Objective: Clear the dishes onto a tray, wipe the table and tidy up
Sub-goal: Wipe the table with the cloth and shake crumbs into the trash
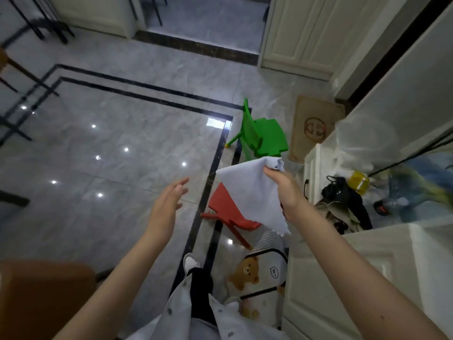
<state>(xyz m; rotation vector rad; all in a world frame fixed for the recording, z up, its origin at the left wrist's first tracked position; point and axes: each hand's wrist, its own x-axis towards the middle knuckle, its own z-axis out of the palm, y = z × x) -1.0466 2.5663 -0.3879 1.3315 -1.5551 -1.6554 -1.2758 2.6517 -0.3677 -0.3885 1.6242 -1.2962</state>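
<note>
Head view, looking down at the floor, and the cloth (252,192) is up in the air, hanging as a pale blue sheet in front of the red chair (225,212). Right hand (285,192) has it, fingers curled round a bunched top corner, so the long axis drops straight down from that grip. Left hand (169,204) is off to the far side of the cloth from the gripping hand, fingers straight and spread, holding nothing, palm turned toward the fabric. That's the relation to watch: the free edge hangs between the two hands, nearer the right, with the left reaching across a clear gap. I'd guess it's coming in to catch the loose side and fold or spread it for wiping. No table, dishes or tray in sight. Green chair (262,136) sits beyond the cloth.
</note>
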